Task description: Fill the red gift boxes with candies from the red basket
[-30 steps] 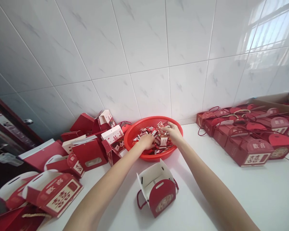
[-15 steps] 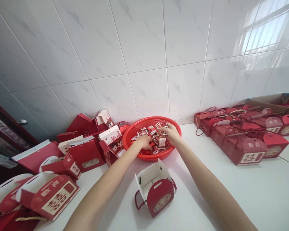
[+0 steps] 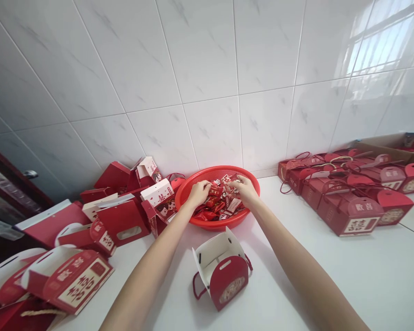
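A red plastic basket [image 3: 183, 212] with a mesh wall holds many small wrapped candies [image 3: 224, 204], mostly red. Over its left side is my left hand [image 3: 199, 193], fingers closed in a pinch at a red candy wrapper. My right hand [image 3: 245, 189] reaches over the right side, its fingers curled together on a wrapped candy among the others; the fingertips are partly hidden. In front of the basket, between my forearms, stands an open red gift box [image 3: 229, 280] with a white inside and a dark red cord handle. No candies show inside it.
Red gift boxes with flaps up [image 3: 81, 280] crowd the left side of the white table [image 3: 279, 289]. Closed red boxes [image 3: 345, 207] with cords stand in rows at the right. Behind them is a cardboard carton [image 3: 382, 143]. A tiled wall [image 3: 210, 128] rises behind the basket.
My left hand has lifted and shifted slightly left, its spread fingers now pinched together. The candies under it have been stirred. My right hand has barely moved.
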Demonstrator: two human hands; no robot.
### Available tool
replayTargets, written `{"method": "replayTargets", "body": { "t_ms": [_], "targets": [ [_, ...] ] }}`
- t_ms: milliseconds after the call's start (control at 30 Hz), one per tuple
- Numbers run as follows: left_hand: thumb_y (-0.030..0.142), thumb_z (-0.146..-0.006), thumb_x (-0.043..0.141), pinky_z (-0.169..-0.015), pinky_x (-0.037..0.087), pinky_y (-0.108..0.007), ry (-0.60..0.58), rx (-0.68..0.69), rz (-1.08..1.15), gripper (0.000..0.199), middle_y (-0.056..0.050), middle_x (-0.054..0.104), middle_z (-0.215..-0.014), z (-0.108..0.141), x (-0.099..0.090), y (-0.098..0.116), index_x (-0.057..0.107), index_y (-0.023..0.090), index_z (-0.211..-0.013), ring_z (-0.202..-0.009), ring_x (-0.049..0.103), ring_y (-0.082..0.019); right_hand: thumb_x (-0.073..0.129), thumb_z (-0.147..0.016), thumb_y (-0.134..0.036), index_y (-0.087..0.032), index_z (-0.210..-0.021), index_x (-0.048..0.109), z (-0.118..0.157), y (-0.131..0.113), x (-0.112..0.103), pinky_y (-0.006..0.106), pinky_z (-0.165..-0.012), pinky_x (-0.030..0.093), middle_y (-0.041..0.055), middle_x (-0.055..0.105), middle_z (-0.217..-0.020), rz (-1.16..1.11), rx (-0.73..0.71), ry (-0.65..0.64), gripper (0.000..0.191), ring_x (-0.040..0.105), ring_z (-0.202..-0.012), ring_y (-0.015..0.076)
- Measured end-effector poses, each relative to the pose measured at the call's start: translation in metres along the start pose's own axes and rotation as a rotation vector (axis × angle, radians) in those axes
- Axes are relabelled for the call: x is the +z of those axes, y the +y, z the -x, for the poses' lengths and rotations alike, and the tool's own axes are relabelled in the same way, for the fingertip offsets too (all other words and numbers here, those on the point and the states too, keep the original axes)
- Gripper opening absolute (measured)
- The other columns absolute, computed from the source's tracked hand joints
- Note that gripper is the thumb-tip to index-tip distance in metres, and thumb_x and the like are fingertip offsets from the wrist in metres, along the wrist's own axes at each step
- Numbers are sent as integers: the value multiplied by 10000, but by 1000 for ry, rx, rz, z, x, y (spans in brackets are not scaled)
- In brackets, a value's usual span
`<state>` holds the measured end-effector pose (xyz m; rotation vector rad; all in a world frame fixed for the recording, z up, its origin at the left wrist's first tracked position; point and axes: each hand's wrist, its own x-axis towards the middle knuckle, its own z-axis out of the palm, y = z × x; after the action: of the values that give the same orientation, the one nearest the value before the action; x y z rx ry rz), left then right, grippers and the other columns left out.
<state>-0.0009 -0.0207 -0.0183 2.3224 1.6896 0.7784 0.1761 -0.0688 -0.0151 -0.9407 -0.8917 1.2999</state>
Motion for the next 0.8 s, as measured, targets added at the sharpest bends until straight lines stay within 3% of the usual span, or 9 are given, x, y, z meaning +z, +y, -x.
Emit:
{"method": "replayTargets", "body": {
  "t_ms": [167,300,400,600,800],
  "targets": [
    [225,-882,499,-724,534,-285,65,-12,237,215,-54,764,-870,-1,4,-6,703,183,-829,-771,702,-203,706,-617,-153,-187,-985,566,-2,1,0,256,-509,551,-17,618,-811,-3,13,39,395,608,-615,126],
    [269,-867,512,-551,495,-253,100,-13,420,208,-14,718,-735,1,5,-5,693,183,-810,-543,618,-153,741,-608,-187,-195,-967,573,-5,4,-2,276,-537,569,1,635,-843,-10,17,31,396,636,-657,151],
    [315,-842,555,-572,517,-258,145,1,551,196,-20,725,-780,1,2,-2,703,187,-825,-625,642,-168,777,-567,-215,-198,-925,598,-6,5,-5,286,-559,569,4,651,-831,-37,-2,-34,401,658,-685,173],
    [452,-773,657,-868,552,-344,227,30,786,306,-71,750,-1006,8,-5,5,720,178,-894,-968,679,-234,839,-525,-308,-199,-910,648,-6,2,-8,253,-546,532,14,694,-880,-60,-110,-191,444,649,-714,163],
    [575,-700,710,-745,591,-372,196,-5,954,496,-68,743,-899,38,-22,10,724,160,-971,-841,701,-248,842,-584,-387,-196,-1032,649,-5,-5,-7,237,-512,492,0,659,-814,-32,-132,-295,524,595,-650,135]
  ]
}}
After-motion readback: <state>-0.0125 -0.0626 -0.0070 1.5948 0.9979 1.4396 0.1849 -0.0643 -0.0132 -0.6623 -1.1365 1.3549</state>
